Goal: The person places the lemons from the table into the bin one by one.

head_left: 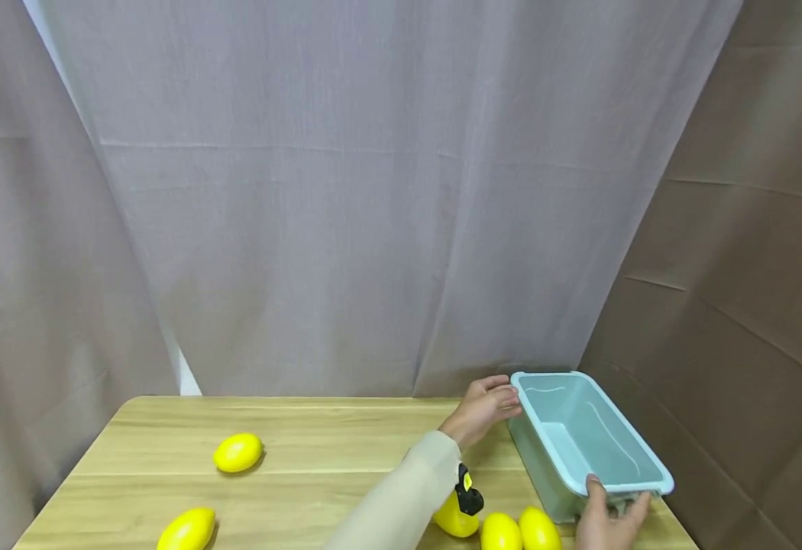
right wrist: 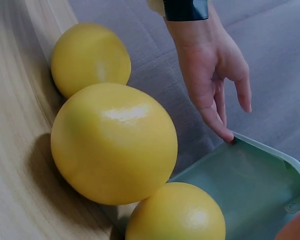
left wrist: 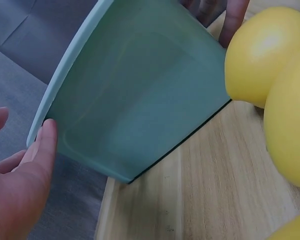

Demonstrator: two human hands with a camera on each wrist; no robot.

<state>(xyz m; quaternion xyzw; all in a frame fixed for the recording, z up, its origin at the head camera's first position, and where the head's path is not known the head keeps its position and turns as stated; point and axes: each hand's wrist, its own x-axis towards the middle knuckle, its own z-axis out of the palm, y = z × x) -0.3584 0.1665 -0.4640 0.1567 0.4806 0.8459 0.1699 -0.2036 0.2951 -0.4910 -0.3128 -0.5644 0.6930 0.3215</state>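
A light blue-green plastic bin (head_left: 557,458) stands on the table's right side, its inside bare in the head view. At its far left corner is my left hand (head_left: 481,412), fingers extended and fingertips touching the rim from outside. The right wrist view shows that hand's thumb (right wrist: 243,92) held away from the bin. My right hand (head_left: 606,527) grips the near end, thumb over the rim and fingers outside below it. Beside the bin's near left side sit three yellow lemons (head_left: 541,528), one partly covered by the left wrist's black strap (head_left: 468,493).
Two more lemons lie at the table's left, one farther back (head_left: 238,453) and one nearer lemon (head_left: 187,529). The wooden table (head_left: 305,458) ends against a grey curtain (head_left: 305,229) behind. A brownish curtain (head_left: 731,344) hangs close along the bin's right.
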